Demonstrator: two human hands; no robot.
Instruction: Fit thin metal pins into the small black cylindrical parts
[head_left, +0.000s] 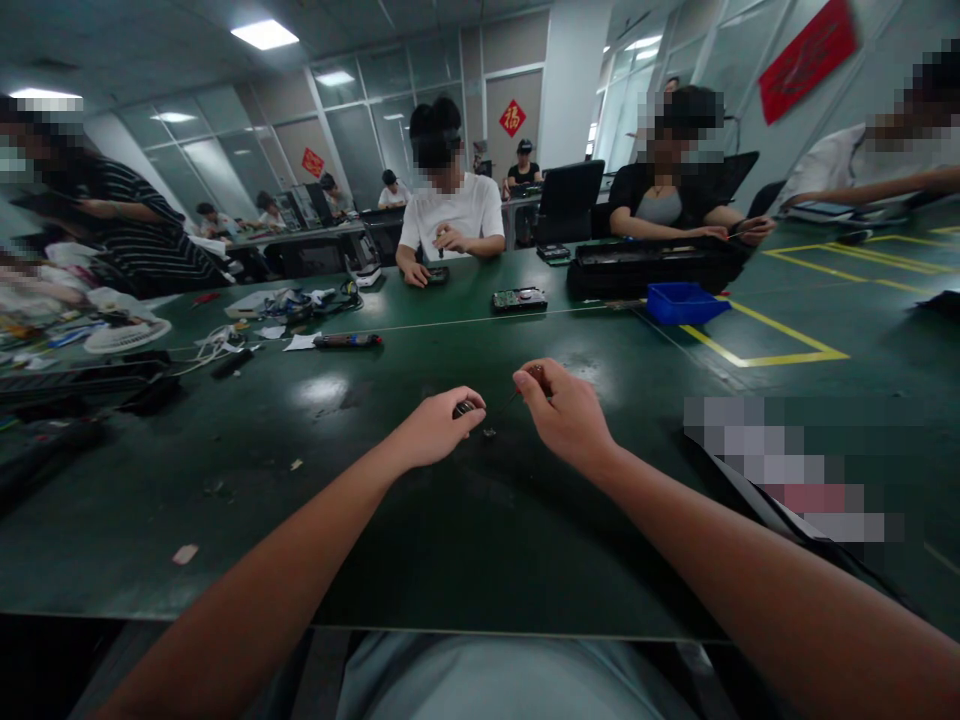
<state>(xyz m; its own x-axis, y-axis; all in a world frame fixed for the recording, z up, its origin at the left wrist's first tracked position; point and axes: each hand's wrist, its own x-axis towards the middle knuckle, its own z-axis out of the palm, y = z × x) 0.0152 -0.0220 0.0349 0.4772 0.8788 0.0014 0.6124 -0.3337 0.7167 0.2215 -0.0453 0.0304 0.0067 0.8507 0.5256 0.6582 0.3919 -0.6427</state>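
Both my hands meet over the middle of the dark green table (420, 560). My left hand (437, 428) is closed around a small dark round part (463, 408) pinched at its fingertips. My right hand (564, 408) grips a thin screwdriver (508, 402) whose shaft slants down and left toward that part. A tiny loose metal piece (489, 432) lies on the table just below the two hands. What the part is exactly is too small to tell.
A blue bin (684, 302), a long black device (652, 265) and a small circuit board (519, 298) lie farther back. Cables, a black-and-red tool (346, 340) and clutter fill the left. Several seated people work across the table. Yellow tape lines (765, 355) mark the right side.
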